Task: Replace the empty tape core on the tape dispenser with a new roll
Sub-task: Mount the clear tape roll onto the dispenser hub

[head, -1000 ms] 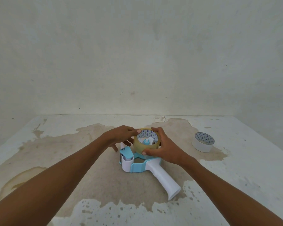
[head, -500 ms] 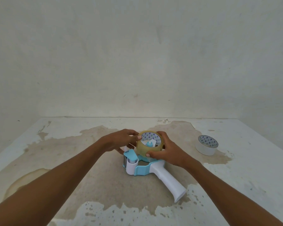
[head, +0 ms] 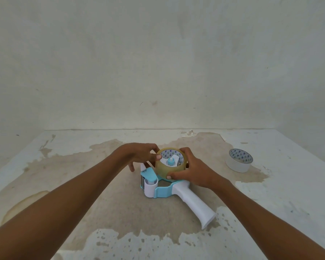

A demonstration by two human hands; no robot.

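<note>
The step in hand looks like seating the new roll. The tape roll (head: pixel 170 167), clear with a brownish cast, sits over the blue hub (head: pixel 170 161) of the tape dispenser (head: pixel 164 190), which lies flat on the stained table (head: pixel 79 184). Its white handle (head: pixel 194 204) points toward 5 o'clock.

The hub's tip shows inside the roll's printed core, so the roll seems well down on it. Whether it is fully home I cannot tell.

Both hands grip the roll:
- **Right hand:** the right hand (head: pixel 192 170) wraps the outer wall. Its thumb lies at about 6 o'clock on the roll, and its fingers curl round from 2 to 3 o'clock.
- **Left hand:** the left hand (head: pixel 139 154) comes in from 9 o'clock. Its thumb tip presses the top rim there, and a finger curves toward the far rim at about 11 o'clock. Its remaining fingers hang loosely toward the table, beside the dispenser's front end.

The roll is therefore held between the two hands, not resting free.

The next move probably calls for an even downward press until the roll bottoms out. After that, the loose tape end has to be found and led to the roller and cutter end at about 8 o'clock (the fiddly part, since clear tape hides its own edge).

The empty core (head: pixel 239 163), a white ring, lies on the table well apart, at about 3 o'clock from the roll.
</note>
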